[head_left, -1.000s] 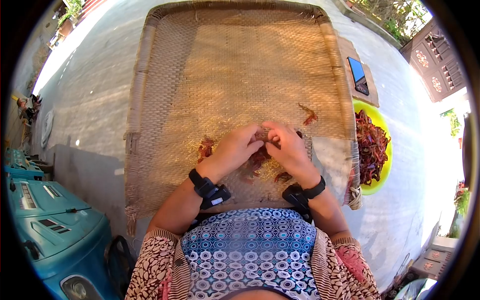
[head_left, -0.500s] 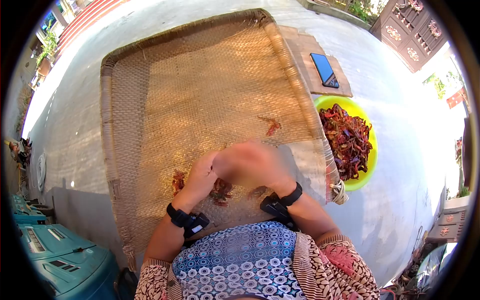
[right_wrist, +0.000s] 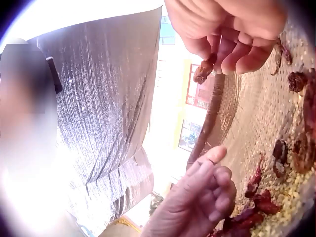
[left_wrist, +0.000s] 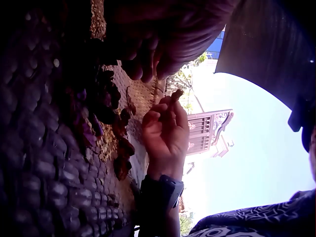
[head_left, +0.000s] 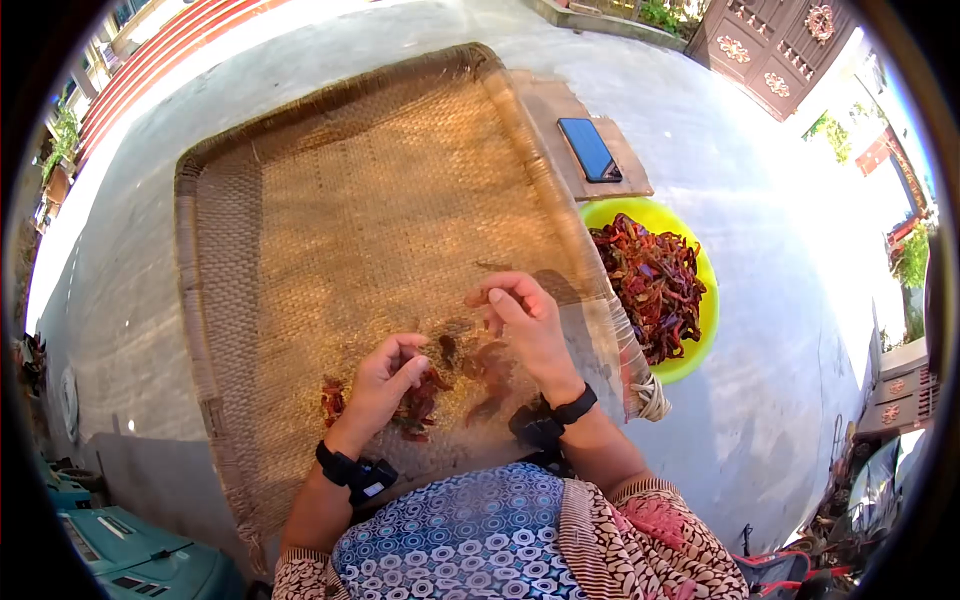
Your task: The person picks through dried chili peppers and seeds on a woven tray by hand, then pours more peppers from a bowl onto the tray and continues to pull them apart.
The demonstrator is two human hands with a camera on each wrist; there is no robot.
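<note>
In the head view, the right hand (head_left: 528, 325) is raised over the woven tray (head_left: 380, 200). Between its thumb and fingers it pinches a small dried chili piece (right_wrist: 203, 72), clearest in the right wrist view. The left hand (head_left: 378, 385) hovers lower and to the left, near the dark red chilies (head_left: 420, 400); its fingers curl loosely with nothing visible in them. A gap separates the two hands. Yellow seeds (right_wrist: 289, 202) lie around the chilies on the weave. A small dark piece (head_left: 447, 348) shows between the hands.
A yellow-green basin (head_left: 708, 315) heaped with dried chilies (head_left: 650, 280) stands against the tray's right side. Behind it a phone (head_left: 590, 150) lies on a flat board (head_left: 630, 175). Teal machinery (head_left: 150, 550) stands at the lower left.
The hands were together over the chilies and are now apart, the right one up and to the right. The head view has turned, so tray and basin appear further left.
</note>
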